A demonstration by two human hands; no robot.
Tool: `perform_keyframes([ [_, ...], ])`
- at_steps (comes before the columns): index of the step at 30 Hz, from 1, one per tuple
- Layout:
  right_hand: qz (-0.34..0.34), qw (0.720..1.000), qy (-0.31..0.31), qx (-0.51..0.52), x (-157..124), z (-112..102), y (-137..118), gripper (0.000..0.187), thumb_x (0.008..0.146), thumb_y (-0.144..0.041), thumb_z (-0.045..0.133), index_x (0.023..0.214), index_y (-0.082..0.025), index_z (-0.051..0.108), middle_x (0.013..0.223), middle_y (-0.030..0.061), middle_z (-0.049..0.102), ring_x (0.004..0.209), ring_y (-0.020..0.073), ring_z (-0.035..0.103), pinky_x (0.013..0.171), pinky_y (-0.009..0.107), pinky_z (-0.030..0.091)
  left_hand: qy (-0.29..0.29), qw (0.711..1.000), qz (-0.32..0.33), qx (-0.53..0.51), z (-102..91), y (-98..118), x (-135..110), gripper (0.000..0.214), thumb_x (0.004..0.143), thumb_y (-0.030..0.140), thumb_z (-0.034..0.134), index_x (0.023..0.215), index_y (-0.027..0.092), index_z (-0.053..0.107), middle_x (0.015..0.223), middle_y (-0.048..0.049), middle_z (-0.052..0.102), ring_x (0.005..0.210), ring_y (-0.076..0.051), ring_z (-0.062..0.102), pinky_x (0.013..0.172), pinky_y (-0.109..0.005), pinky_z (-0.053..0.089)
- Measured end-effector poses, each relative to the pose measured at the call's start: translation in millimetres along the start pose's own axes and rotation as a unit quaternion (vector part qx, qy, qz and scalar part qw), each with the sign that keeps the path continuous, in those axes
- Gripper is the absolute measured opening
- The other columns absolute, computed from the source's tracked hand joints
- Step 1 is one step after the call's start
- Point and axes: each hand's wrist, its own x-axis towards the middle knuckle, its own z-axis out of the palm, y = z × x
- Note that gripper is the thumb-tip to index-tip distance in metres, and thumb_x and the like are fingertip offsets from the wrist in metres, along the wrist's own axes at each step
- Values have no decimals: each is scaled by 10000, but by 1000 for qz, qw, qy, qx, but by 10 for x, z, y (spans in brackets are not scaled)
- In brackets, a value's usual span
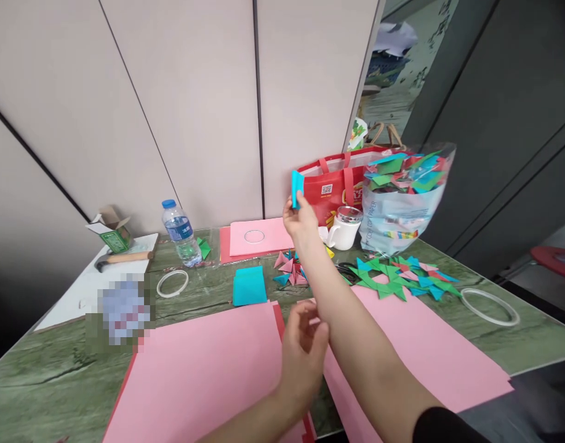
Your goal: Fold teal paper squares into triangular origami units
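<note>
The right hand pinches folded blue paper at its lower end, likely to keep its creases uncrushed, while the left hand curls loosely, seemingly empty.

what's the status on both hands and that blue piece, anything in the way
Right hand raised, pinching folded blue paper. Left hand loosely curled by right forearm, no item visible in it. Red bag beyond; nothing seen blocking.
</note>
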Motion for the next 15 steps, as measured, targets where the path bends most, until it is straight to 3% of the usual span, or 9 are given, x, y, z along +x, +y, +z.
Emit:
perform_keyframes([
  [3, -33, 999, 11, -4, 10, -18, -156, 96, 790, -152, 518, 700, -163, 487, 530, -81, 523, 456, 13, 499, 453, 86, 460, -82, 995, -48, -7, -26, -101, -130, 109, 780, 295, 512, 802, 188, 498, 732, -23, 524, 672, -150, 555, 610, -285, 463],
  [4, -38, 999, 12, -6, 7, -30, -181, 103, 796, -156, 510, 697, -166, 481, 524, -85, 518, 453, 11, 494, 460, 85, 461, -87, 995, -40, -4, -34, -107, -120, 102, 769, 279, 531, 807, 187, 506, 742, -25, 527, 686, -152, 556, 635, -293, 464],
  [5, -40, 999, 12, -8, 3, -40, -194, 109, 799, -159, 505, 694, -170, 476, 521, -88, 515, 451, 10, 491, 468, 84, 461, -69, 998, -12, 5, -37, -97, -87, 140, 743, 250, 570, 857, 188, 521, 836, -48, 537, 792, -171, 551, 732, -315, 449],
  [7, -37, 999, 5, -18, -3, -44, -199, 121, 804, -162, 496, 686, -171, 472, 515, -87, 512, 454, 12, 492, 479, 88, 465, -32, 999, 34, -17, -24, -39, 12, 425, 664, 216, 656, 1051, 213, 481, 1084, -88, 492, 1018, -225, 475, 873, -361, 382],
  [9, -31, 999, -13, -33, -3, -27, -196, 110, 803, -155, 495, 693, -162, 484, 522, -77, 522, 476, 17, 511, 491, 96, 471, -47, 998, 24, -43, 4, 40, 72, 476, 635, 217, 680, 1069, 220, 484, 1120, -97, 481, 1038, -241, 464, 852, -368, 401],
  [11, -29, 997, -41, -53, -10, -14, -193, 71, 790, -140, 507, 720, -146, 509, 560, -59, 555, 533, 27, 550, 518, 108, 482, -78, 996, 7, -38, 18, 106, 35, 373, 652, 221, 663, 1002, 203, 535, 1043, -93, 521, 938, -217, 517, 795, -352, 435],
  [13, -34, 994, -75, -75, -51, -48, -180, 25, 753, -117, 546, 748, -138, 533, 632, -40, 598, 619, 49, 591, 566, 135, 501, -129, 992, -15, -9, -22, 156, -60, 225, 660, 226, 650, 874, 177, 600, 956, -94, 561, 845, -199, 553, 720, -317, 463],
  [15, -37, 988, -114, -101, -158, -167, -139, 84, 693, -93, 598, 744, -143, 553, 680, -30, 622, 662, 84, 609, 600, 190, 521, -243, 965, -88, 40, -148, 203, -113, 106, 692, 236, 617, 753, 158, 654, 781, -82, 622, 701, -178, 595, 629, -293, 482],
])
